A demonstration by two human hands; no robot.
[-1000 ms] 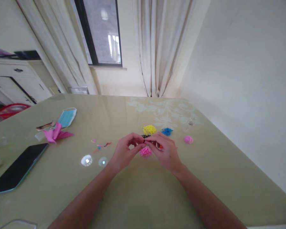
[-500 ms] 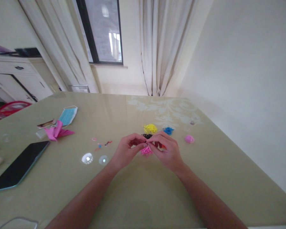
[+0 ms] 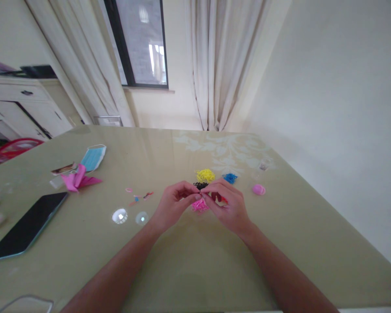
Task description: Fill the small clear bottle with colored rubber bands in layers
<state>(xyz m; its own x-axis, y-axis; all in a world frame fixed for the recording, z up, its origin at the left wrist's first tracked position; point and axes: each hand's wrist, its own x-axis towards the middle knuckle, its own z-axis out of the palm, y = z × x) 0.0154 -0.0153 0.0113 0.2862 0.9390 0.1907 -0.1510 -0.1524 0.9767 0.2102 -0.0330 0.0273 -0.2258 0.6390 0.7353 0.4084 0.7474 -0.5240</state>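
Observation:
My left hand (image 3: 176, 203) and my right hand (image 3: 227, 203) meet above the table, fingertips pinched together. Whatever lies between the fingertips is too small to make out. Just behind and under the fingers are small heaps of loose bands: yellow bands (image 3: 205, 175), black bands (image 3: 201, 186), pink bands (image 3: 200, 205) and blue bands (image 3: 230, 178). A bit of red (image 3: 224, 200) shows beneath my right hand, mostly covered by it.
Left of my hands lie two clear domes (image 3: 120, 216), a few small coloured bits (image 3: 136, 199), a phone (image 3: 26, 226), a pink folded paper shape (image 3: 79, 179) and a blue face mask (image 3: 94, 158). To the right sits a pink round piece (image 3: 258, 189). A wall (image 3: 339, 108) borders the table's right side.
Both hands stay in nearly the same place, with only a slight shift of the fingers at the pinch. The objects on the table have not moved.

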